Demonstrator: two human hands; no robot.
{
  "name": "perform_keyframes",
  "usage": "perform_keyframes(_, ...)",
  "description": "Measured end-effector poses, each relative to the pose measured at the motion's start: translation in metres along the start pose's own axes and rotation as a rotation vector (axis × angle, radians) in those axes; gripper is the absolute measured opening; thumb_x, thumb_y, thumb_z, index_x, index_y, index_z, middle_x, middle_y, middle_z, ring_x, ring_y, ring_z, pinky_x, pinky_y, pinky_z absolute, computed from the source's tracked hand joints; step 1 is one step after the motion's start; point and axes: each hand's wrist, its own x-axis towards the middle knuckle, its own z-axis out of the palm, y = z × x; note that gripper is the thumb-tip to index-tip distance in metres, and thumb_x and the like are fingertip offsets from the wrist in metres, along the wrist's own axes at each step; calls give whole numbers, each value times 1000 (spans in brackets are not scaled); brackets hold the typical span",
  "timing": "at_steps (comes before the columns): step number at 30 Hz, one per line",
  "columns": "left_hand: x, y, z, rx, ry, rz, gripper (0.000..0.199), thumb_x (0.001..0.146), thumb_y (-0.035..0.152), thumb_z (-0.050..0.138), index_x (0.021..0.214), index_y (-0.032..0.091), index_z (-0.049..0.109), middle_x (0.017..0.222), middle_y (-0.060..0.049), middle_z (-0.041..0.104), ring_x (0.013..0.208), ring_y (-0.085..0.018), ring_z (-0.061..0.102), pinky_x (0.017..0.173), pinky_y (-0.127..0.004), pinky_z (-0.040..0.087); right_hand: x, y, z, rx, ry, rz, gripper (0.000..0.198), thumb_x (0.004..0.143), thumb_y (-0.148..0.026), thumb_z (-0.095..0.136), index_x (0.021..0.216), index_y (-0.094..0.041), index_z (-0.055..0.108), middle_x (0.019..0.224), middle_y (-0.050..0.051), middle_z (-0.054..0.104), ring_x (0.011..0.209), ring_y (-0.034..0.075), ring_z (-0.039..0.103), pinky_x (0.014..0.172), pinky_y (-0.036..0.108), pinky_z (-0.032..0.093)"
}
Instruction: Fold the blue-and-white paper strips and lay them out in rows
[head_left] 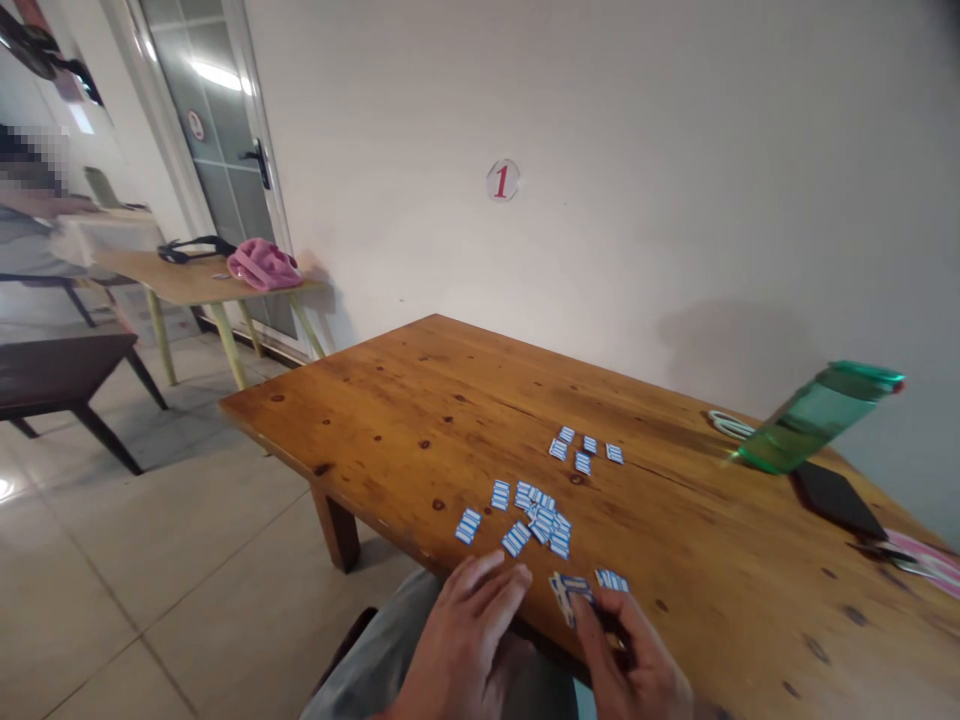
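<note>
Between the thumb and fingers of my right hand (634, 640) are a few small blue-and-white cards (564, 598), held at the near table edge. Beside it, my left hand (472, 620) has its fingers stretched out, palm down, with nothing visible in it; whether it touches the table I cannot tell. Just beyond my left fingertips lies a loose heap of similar cards (546, 518), some overlapping. Single cards (468, 525) sit to the left of the heap. Several more cards (583, 463) form a group farther back. Another card bunch (611, 580) shows just behind my right fingers.
A green water bottle (821, 415) stands on the wooden table (390, 400) at the right, near a dark flat object (838, 500) and a white ring (729, 424). A wall runs behind. To the left are a smaller table (172, 285), a chair (67, 365) and a seated person (34, 230).
</note>
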Motion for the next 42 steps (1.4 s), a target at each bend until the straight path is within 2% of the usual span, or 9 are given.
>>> perform_keyframes(3,11,-3,2,213,-110,19,61,74,20,58,132,25,38,134,-6,46,131,-33,22,104,-61,7,5,5,-4,-129,-6,-120,31,67,-54,59,63,-23,63,51,-3,55,42,11,45,43,21,36)
perform_keyframes(5,17,-3,1,286,-145,-8,65,72,22,61,132,25,37,133,-6,47,131,-36,19,101,-66,2,8,12,-1,-152,-49,-190,31,71,-53,56,63,-24,62,51,-2,55,42,12,45,44,22,36)
perform_keyframes(8,19,-6,-4,359,-88,-46,58,76,22,56,131,23,37,131,-8,49,131,-35,20,101,-67,2,15,22,5,-224,-135,-319,27,77,-47,52,66,-24,61,56,-1,59,46,13,50,48,23,38)
perform_keyframes(13,10,-14,-14,410,125,-72,45,84,14,40,129,18,39,135,-10,43,131,-27,24,105,-59,14,31,21,14,-410,-294,-473,22,83,-31,44,68,-23,58,66,2,62,58,16,57,53,24,39)
perform_keyframes(16,2,-19,-8,373,186,22,51,84,10,37,133,20,32,135,-11,43,128,-23,32,105,-51,26,35,13,19,-514,-401,-491,20,84,-23,42,71,-22,56,70,3,62,60,16,58,55,24,38)
perform_keyframes(19,-5,-24,5,357,230,118,63,82,7,40,138,23,17,136,-11,43,126,-23,34,101,-45,36,35,12,23,-598,-461,-483,19,83,-17,42,72,-21,56,74,3,62,61,16,59,56,24,38)
perform_keyframes(23,-7,-26,18,351,207,138,79,78,2,41,140,24,-2,138,-13,38,127,-25,30,98,-46,40,35,16,24,-614,-448,-463,20,82,-12,40,75,-20,57,76,3,62,63,15,59,57,24,38)
perform_keyframes(27,-6,-25,22,353,146,148,86,75,-1,40,139,22,-14,139,-17,35,128,-26,26,98,-49,39,34,16,25,-587,-448,-452,22,81,-10,40,73,-20,57,76,3,62,64,15,59,56,23,38)
perform_keyframes(42,-6,-23,24,318,122,148,87,74,-2,40,139,22,-14,140,-17,33,129,-27,24,100,-51,37,34,9,25,-623,-539,-363,23,84,-9,40,76,-18,59,82,5,62,68,15,60,59,23,39)
